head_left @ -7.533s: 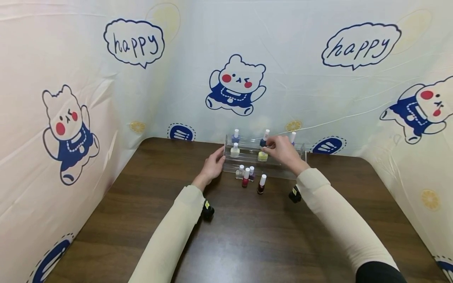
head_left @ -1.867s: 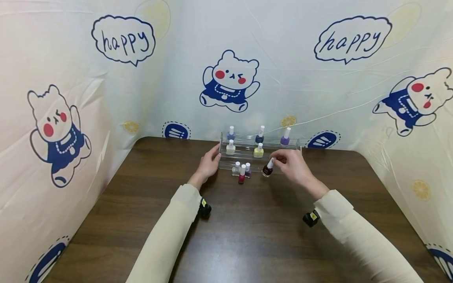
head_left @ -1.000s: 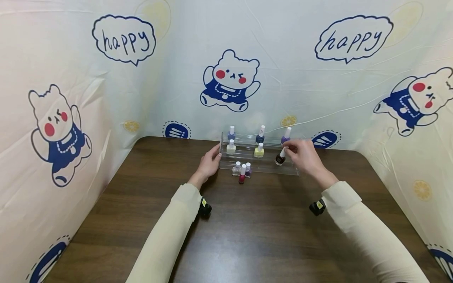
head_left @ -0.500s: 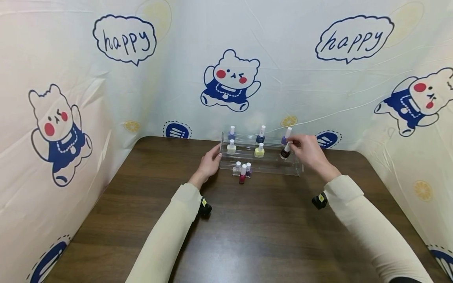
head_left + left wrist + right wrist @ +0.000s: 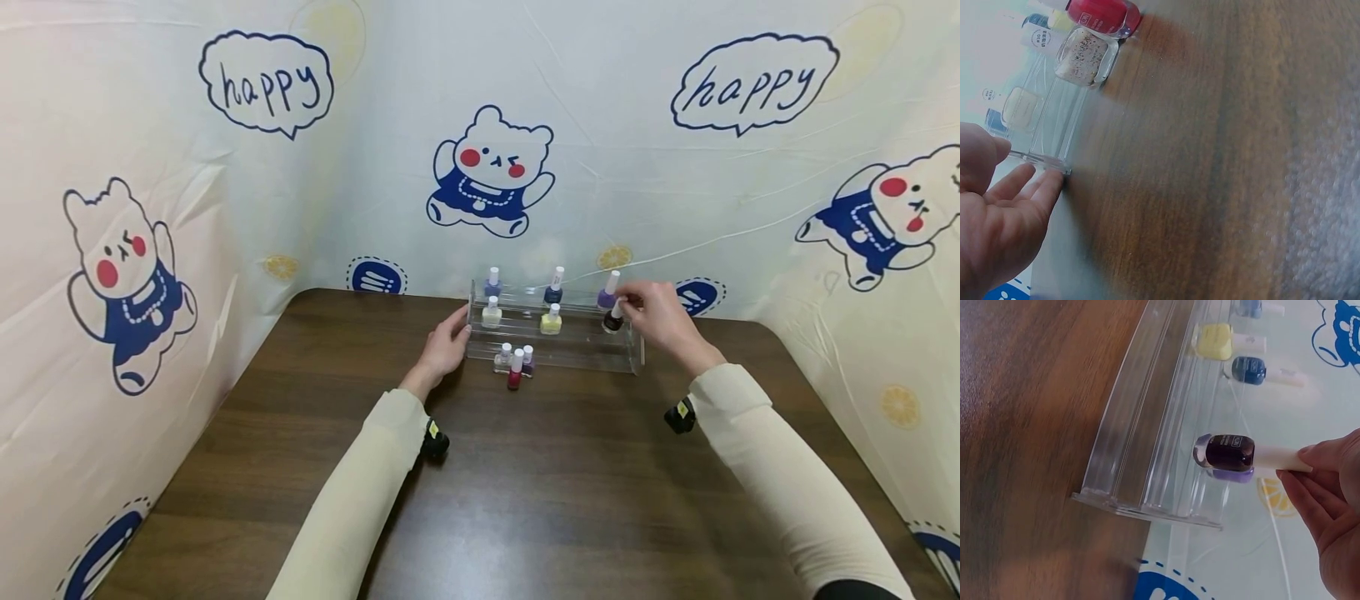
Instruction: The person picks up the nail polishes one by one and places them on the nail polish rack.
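My right hand (image 5: 663, 317) pinches a dark nail polish bottle (image 5: 1230, 453) by its white cap. In the head view the bottle overlaps the right end of the middle step of a clear acrylic display rack (image 5: 577, 354), in front of a purple polish bottle (image 5: 606, 297). In the right wrist view thumb and fingertips meet near the cap's end. My left hand (image 5: 442, 350) holds the rack's left end panel, thumb on one side and fingers on the other in the left wrist view. A pale bottle (image 5: 491, 313) and a yellow bottle (image 5: 551, 321) stand on the middle step.
Two blue-toned bottles, one lighter (image 5: 492, 283) and one darker (image 5: 553, 287), stand on the top step. By the rack's front left stand a red bottle (image 5: 515, 375), a clear glittery bottle (image 5: 1087, 57) and a dark purple bottle (image 5: 528, 364). A printed curtain (image 5: 360, 192) rises behind the table.
My right hand has taken the dark bottle from the table and carried it right and back, up to the rack's middle step. My left hand stays at the rack's left end.
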A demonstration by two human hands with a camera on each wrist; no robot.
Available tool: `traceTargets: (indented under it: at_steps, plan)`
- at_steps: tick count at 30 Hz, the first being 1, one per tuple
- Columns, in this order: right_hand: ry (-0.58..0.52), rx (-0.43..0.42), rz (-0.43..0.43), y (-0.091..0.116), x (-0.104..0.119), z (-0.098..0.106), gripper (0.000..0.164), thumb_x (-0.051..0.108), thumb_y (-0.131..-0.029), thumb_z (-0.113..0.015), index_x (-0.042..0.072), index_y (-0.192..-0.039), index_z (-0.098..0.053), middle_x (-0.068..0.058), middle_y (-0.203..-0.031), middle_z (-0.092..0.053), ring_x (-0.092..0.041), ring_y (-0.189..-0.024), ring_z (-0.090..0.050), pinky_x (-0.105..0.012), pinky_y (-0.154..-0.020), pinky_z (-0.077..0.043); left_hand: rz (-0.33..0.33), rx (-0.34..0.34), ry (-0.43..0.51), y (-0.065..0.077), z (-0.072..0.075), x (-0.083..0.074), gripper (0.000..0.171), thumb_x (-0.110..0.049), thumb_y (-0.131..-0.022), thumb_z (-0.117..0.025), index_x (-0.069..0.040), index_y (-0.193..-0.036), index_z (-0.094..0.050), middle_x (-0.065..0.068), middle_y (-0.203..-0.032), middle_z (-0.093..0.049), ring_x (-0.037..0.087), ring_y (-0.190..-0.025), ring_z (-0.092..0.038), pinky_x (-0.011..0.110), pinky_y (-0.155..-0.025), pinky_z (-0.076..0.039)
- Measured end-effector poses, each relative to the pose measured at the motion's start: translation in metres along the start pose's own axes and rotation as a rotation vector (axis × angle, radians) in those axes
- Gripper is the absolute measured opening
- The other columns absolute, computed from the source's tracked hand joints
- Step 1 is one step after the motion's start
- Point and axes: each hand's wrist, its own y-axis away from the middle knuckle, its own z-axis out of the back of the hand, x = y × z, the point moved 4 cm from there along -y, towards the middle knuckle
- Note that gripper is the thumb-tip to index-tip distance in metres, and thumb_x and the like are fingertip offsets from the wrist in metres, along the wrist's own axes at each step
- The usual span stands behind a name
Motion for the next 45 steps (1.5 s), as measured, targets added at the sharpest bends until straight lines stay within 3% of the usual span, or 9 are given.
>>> traceTargets:
  at_steps: [19,31,45]
  plan:
    - [-0.036,0.034,0.023,-0.003,-0.022,-0.015,0.016,-0.007,-0.094,-0.065,-0.008,-0.107,-0.074,-0.025,-0.103,-0.074,-0.038,-0.088,-0.072,-0.054,-0.076,-0.06,0.011,0.0,0.001,0.0,0.0,0.0,0.053,-0.016,-0.11,-0.047,-0.024,-0.161,-0.036,0.014,-0.154,-0.05,0.034,-0.143,-0.043,0.05,-0.121,-0.029]
    - [-0.063,0.086,-0.038,-0.003,-0.023,-0.017,0.019,-0.006,-0.096,-0.063,-0.008,-0.112,-0.073,-0.027,-0.111,-0.072,-0.042,-0.097,-0.072,-0.055,-0.083,-0.059,0.014,0.0,0.011,0.0,0.0,0.001,0.053,-0.016,-0.11,-0.047,-0.026,-0.161,-0.036,0.013,-0.154,-0.05,0.034,-0.142,-0.044,0.05,-0.12,-0.032]
    - [-0.088,0.097,-0.031,-0.003,-0.023,-0.019,0.021,-0.005,-0.096,-0.063,-0.008,-0.115,-0.071,-0.028,-0.115,-0.07,-0.043,-0.102,-0.071,-0.055,-0.086,-0.058,0.022,0.005,0.015,0.0,0.0,0.001,0.053,-0.017,-0.11,-0.046,-0.026,-0.161,-0.036,0.013,-0.154,-0.05,0.034,-0.143,-0.044,0.051,-0.119,-0.032]
